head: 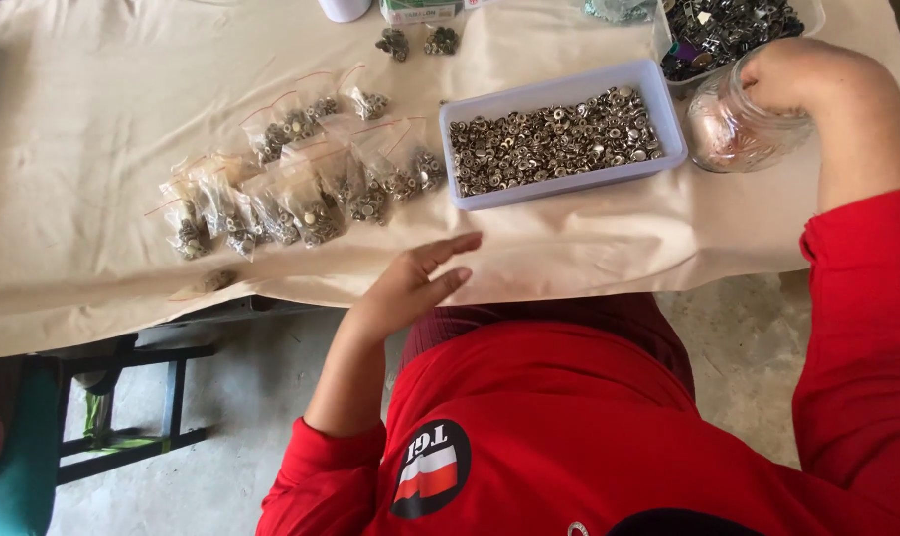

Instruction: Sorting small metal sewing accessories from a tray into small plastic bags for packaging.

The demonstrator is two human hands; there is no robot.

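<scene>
Right hand [792, 74] reaches into the mouth of a glass jar [738, 129] at the worktop's [92, 119] right side; its grip is hidden inside the jar, so I cannot tell its state. Left hand [410, 283] is open with fingers spread, holding nothing, at the near edge. A tray [668, 114] of metal snaps sits just left of the jar. Small bags [301, 189] of snaps lie further left.

Cloth-covered table [92, 129], grey floor [261, 397], perhaps concrete
</scene>
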